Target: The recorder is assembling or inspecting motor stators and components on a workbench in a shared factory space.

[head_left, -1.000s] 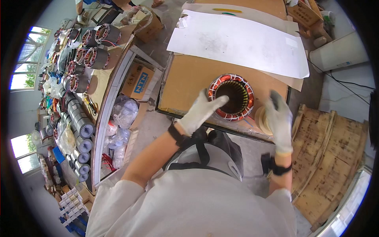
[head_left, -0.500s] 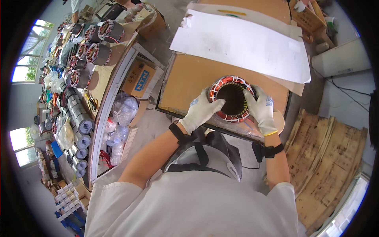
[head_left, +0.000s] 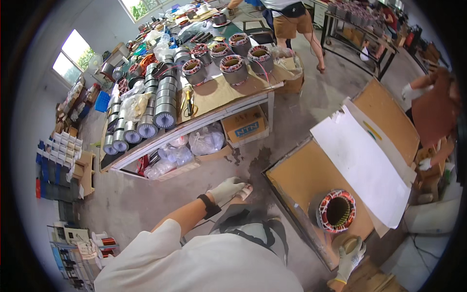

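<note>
A motor stator [head_left: 337,210], a grey ring core with red windings laced in white, stands on the cardboard-topped table to my right. Neither hand is on it. Just below it, my gloved right hand [head_left: 351,259] has its fingers closed around the edge of a round tan object [head_left: 346,241], perhaps a tape roll, by the table's near corner. My gloved left hand [head_left: 226,191] hangs over the floor, well left of the table, with fingers loosely extended and nothing visible in them. A dark strap circles my left wrist.
A white sheet [head_left: 362,151] covers part of the table. The long bench [head_left: 265,92] at left bears several stators, bare cores and pliers [head_left: 188,101]; a cardboard box [head_left: 248,130] and bags sit beneath. One person [head_left: 292,24] stands behind it; another, at far right, holds a brown sheet [head_left: 434,114].
Both hands have let go of the stator, which now sits on the table. My left hand has moved off left; my right has moved to the round tan object. My view has swung left.
</note>
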`<act>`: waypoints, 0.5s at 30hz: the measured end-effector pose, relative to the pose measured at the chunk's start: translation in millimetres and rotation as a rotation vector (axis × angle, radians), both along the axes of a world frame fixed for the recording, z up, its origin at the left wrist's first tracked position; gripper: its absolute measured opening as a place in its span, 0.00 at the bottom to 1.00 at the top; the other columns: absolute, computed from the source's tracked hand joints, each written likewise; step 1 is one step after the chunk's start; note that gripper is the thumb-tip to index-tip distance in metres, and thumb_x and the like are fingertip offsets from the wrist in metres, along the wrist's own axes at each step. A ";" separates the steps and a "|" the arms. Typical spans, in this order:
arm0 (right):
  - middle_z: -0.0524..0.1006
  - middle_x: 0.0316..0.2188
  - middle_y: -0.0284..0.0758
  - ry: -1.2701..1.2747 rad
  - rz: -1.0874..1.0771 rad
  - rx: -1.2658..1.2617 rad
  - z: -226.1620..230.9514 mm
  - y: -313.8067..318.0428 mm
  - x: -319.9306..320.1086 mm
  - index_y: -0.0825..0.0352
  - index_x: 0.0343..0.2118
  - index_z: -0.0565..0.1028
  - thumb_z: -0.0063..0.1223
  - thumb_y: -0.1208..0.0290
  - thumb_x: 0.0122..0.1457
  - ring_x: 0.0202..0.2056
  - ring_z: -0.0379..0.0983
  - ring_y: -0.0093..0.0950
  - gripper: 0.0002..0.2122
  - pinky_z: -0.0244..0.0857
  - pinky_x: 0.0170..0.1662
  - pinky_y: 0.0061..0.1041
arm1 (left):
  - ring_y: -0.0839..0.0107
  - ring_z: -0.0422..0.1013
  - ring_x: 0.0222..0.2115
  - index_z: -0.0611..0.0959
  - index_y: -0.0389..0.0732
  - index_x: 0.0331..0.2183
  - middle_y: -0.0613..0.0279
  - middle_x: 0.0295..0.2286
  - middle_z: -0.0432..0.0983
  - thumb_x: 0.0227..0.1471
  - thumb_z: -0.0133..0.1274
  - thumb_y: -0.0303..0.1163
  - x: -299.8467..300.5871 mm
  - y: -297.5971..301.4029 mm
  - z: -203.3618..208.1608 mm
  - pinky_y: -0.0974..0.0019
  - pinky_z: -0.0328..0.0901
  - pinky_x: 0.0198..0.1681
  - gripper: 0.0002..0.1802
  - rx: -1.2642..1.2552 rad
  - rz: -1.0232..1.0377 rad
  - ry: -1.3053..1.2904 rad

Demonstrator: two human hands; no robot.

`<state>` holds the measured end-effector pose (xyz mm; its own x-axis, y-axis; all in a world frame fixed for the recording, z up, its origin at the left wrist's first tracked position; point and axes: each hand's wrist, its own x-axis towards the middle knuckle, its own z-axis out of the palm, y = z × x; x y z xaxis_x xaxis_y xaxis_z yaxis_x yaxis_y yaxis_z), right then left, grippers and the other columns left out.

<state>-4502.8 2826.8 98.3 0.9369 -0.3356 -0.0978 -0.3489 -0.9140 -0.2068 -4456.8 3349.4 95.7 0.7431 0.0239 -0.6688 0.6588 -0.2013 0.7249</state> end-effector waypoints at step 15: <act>0.75 0.45 0.47 -0.410 0.207 -0.230 138.8 283.5 -40.0 0.72 0.50 0.70 0.74 0.58 0.38 0.46 0.71 0.45 0.37 0.63 0.54 0.39 | 0.51 0.67 0.51 0.76 0.32 0.47 0.42 0.47 0.72 0.52 0.48 0.44 21.2 246.3 -121.2 0.58 0.60 0.54 0.28 0.297 0.103 -0.041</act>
